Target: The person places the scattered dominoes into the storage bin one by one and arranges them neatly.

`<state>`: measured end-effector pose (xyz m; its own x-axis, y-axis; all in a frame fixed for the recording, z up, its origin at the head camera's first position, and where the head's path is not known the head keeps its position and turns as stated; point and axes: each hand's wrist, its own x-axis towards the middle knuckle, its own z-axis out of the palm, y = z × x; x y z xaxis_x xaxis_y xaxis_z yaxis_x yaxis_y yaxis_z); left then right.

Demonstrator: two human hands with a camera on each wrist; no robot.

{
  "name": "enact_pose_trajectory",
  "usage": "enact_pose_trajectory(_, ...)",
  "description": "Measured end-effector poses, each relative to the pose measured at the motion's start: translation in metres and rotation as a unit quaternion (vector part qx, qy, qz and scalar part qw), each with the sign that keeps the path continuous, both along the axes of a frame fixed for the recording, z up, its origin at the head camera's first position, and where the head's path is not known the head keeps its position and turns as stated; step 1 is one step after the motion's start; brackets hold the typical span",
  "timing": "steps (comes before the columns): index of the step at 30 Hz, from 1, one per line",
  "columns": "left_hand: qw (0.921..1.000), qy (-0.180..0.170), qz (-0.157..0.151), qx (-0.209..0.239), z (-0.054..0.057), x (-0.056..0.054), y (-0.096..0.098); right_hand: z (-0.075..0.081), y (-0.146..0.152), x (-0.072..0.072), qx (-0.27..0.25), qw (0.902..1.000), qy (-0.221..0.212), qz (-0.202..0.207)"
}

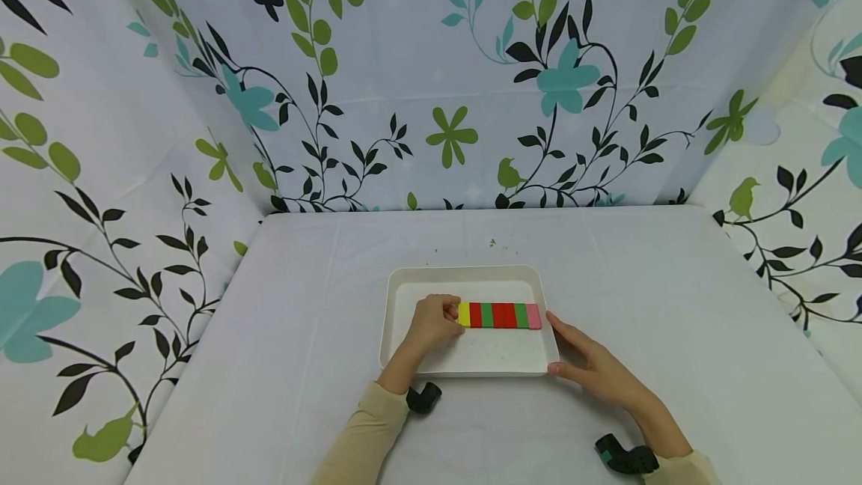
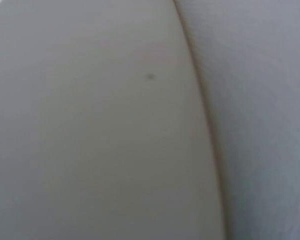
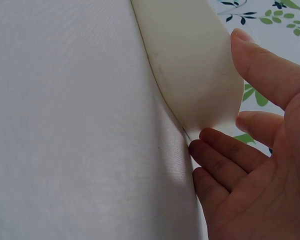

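Observation:
In the head view a row of flat coloured blocks (image 1: 501, 316) lies across a white tray (image 1: 465, 364), with red, green and pink pieces. At its left end my left hand (image 1: 434, 320) pinches the yellow block (image 1: 464, 314) between thumb and fingers; the other fingertips are partly hidden. My right hand (image 1: 595, 365) is at the tray's right side, thumb and fingers spread along the rim. The right wrist view shows fingertips of this hand (image 3: 255, 170) touching the tray's outer wall (image 3: 190, 65). Only the blurred tray wall (image 2: 115, 125) shows in the left wrist view.
The tray rests on a table with a white cloth (image 1: 269, 395). Small crumbs (image 1: 494, 243) lie behind it. Leaf-patterned curtains (image 1: 404, 96) hang at the back and both sides. Dark wrist devices (image 1: 424, 399) sit on both forearms.

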<state>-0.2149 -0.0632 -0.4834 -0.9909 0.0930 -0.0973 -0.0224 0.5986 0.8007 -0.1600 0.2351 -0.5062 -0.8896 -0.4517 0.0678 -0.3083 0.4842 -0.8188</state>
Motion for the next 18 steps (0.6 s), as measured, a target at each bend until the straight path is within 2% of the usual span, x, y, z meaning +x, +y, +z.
enact_pose_trajectory(5, 0.9998, 0.013, 0.002, -0.014, 0.006, 0.003, -0.001, 0.000, 0.000, 0.000, 0.003, 1.0000, 0.000, -0.001)
enact_pose_trajectory(8, 0.9988, 0.045, 0.004, -0.019, 0.019, 0.009, -0.006, 0.001, 0.000, 0.000, 0.012, 0.9999, 0.005, -0.002)
enact_pose_trajectory(10, 0.9959, 0.081, 0.020, -0.034, 0.033, 0.016, -0.011, 0.003, 0.000, 0.000, 0.016, 0.9998, 0.008, 0.000)
enact_pose_trajectory(13, 0.9826, 0.156, 0.048, -0.089, 0.054, 0.030, -0.025, 0.007, -0.001, -0.001, 0.029, 0.9995, 0.010, 0.003)
enact_pose_trajectory(15, 0.9712, 0.188, 0.065, -0.131, 0.064, 0.038, -0.039, 0.010, 0.002, -0.001, 0.044, 0.9987, 0.024, -0.003)
enact_pose_trajectory(17, 0.9622, 0.204, 0.070, -0.167, 0.068, 0.043, -0.058, 0.014, 0.006, -0.001, 0.068, 0.9963, 0.050, -0.019)
enact_pose_trajectory(18, 0.9603, 0.199, 0.069, -0.184, 0.068, 0.045, -0.068, 0.016, 0.009, -0.002, 0.084, 0.9937, 0.067, -0.031)
